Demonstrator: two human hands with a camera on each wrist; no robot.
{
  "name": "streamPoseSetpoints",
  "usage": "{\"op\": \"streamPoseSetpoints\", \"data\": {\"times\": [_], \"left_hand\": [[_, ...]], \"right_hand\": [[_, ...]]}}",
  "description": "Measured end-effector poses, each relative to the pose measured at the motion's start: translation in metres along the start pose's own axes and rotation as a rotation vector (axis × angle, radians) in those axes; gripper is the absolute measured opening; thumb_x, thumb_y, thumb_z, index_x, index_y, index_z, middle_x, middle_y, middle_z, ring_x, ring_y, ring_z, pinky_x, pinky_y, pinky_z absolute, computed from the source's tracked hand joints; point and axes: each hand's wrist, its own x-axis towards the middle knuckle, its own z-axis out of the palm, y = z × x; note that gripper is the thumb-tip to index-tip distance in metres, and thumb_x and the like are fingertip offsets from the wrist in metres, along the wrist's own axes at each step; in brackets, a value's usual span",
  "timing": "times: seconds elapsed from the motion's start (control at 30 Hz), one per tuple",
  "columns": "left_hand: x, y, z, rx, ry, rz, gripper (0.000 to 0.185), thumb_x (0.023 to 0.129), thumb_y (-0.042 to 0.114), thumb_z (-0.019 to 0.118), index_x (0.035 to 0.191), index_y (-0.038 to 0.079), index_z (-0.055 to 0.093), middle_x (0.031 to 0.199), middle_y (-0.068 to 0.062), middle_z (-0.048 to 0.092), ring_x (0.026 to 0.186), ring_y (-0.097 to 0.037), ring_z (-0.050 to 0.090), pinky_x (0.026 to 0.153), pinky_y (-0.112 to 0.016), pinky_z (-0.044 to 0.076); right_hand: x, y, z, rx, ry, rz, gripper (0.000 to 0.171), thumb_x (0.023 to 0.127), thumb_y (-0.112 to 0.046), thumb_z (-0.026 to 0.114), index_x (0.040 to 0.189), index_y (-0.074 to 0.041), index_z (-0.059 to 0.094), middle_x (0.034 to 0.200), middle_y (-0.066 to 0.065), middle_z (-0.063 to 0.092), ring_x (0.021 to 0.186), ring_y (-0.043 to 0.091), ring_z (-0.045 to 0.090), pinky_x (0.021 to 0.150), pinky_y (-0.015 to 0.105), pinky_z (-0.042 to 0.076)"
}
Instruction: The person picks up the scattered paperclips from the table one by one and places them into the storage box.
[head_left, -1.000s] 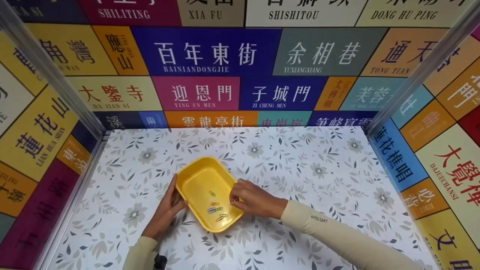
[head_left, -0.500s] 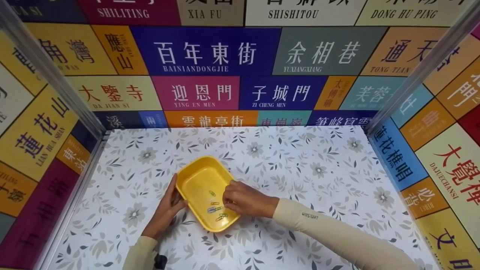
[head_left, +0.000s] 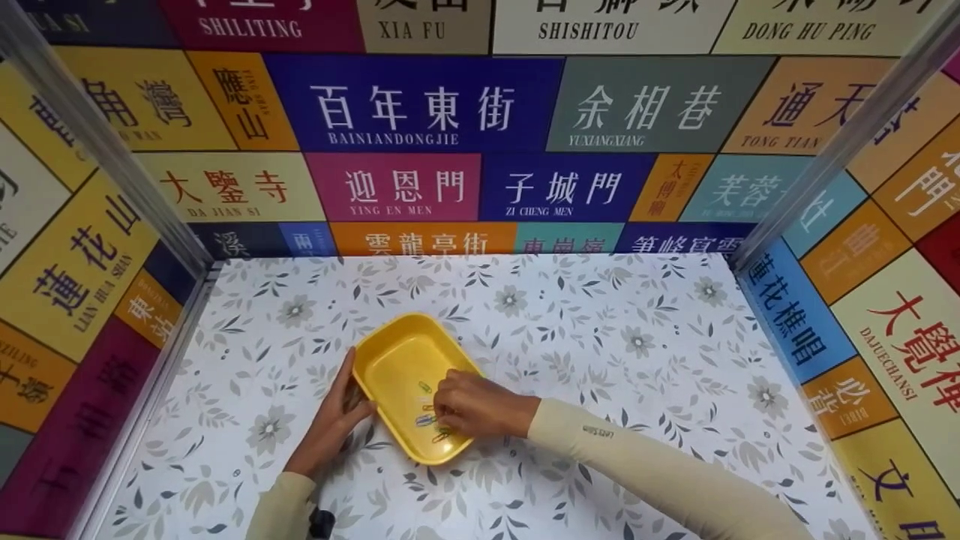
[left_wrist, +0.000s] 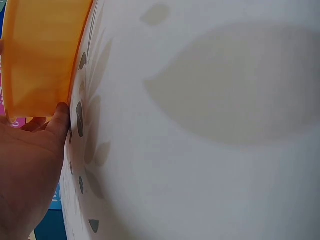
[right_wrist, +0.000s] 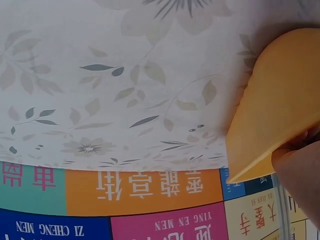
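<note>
A yellow plastic tray [head_left: 401,364] with rounded corners lies at an angle on the table, several small coloured paper clips [head_left: 425,421] on its floor. My left hand [head_left: 334,427] steadies the tray's left side, fingers extended along the wall; in the left wrist view its thumb [left_wrist: 61,112] touches the tray's lower edge. My right hand [head_left: 480,405] reaches over the right rim, its bent fingertips down among the clips and covering some of them. I cannot tell whether they pinch one. In the right wrist view, the tray wall [right_wrist: 280,95] hides those fingertips.
A white cloth [head_left: 637,300] with grey leaves and flowers covers the table. Colourful panels with Chinese lettering [head_left: 405,187] rise at the back and both sides, with clear corner posts [head_left: 832,142] between them.
My right hand has moved left and inward from the tray's right rim to the paper clips, covering part of them. The left hand and tray stay put.
</note>
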Motion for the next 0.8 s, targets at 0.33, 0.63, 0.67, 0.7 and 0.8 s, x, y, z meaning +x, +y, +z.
{"op": "streamPoseSetpoints", "data": {"times": [0.33, 0.63, 0.67, 0.7, 0.8], "left_hand": [[0.001, -0.002, 0.000, -0.006, 0.003, 0.021, 0.098, 0.109, 0.005, 0.067, 0.179, 0.018, -0.001, 0.186, -0.006, 0.004, 0.169, -0.031, 0.016, 0.121, -0.008, 0.028], [0.001, -0.001, 0.000, 0.007, 0.008, -0.003, 0.098, 0.110, 0.007, 0.067, 0.179, 0.020, -0.001, 0.186, -0.003, 0.003, 0.170, -0.029, 0.015, 0.120, -0.006, 0.026], [0.001, -0.001, 0.001, 0.004, 0.008, -0.003, 0.098, 0.110, 0.007, 0.067, 0.179, 0.021, -0.001, 0.186, -0.003, 0.004, 0.170, -0.028, 0.015, 0.120, -0.006, 0.026], [0.001, -0.001, 0.001, 0.001, 0.008, 0.000, 0.098, 0.110, 0.007, 0.066, 0.179, 0.021, -0.001, 0.186, -0.004, 0.004, 0.170, -0.029, 0.015, 0.120, -0.006, 0.026], [0.001, -0.001, 0.001, -0.017, -0.004, 0.029, 0.097, 0.110, 0.004, 0.065, 0.179, 0.019, -0.001, 0.186, -0.008, 0.004, 0.169, -0.032, 0.015, 0.121, -0.007, 0.028]], "right_hand": [[0.011, -0.009, 0.002, 0.045, -0.092, 0.000, 0.009, 0.103, -0.017, 0.078, 0.098, -0.012, 0.083, 0.087, -0.006, 0.071, 0.085, 0.013, 0.055, 0.079, 0.023, 0.042], [0.019, -0.015, 0.006, -0.001, -0.141, -0.041, 0.009, 0.103, -0.012, 0.075, 0.098, -0.010, 0.082, 0.088, -0.005, 0.073, 0.086, 0.014, 0.057, 0.085, 0.024, 0.044], [0.020, -0.015, 0.006, -0.003, -0.146, -0.044, 0.009, 0.103, -0.012, 0.074, 0.099, -0.010, 0.082, 0.089, -0.005, 0.073, 0.087, 0.014, 0.058, 0.087, 0.024, 0.045], [0.021, -0.016, 0.006, -0.008, -0.147, -0.050, 0.009, 0.103, -0.012, 0.074, 0.099, -0.010, 0.082, 0.089, -0.005, 0.073, 0.087, 0.014, 0.058, 0.090, 0.026, 0.047], [0.023, -0.018, 0.007, -0.020, -0.141, -0.061, 0.010, 0.103, -0.012, 0.073, 0.097, -0.010, 0.082, 0.089, -0.003, 0.073, 0.088, 0.015, 0.060, 0.109, 0.030, 0.050]]}}
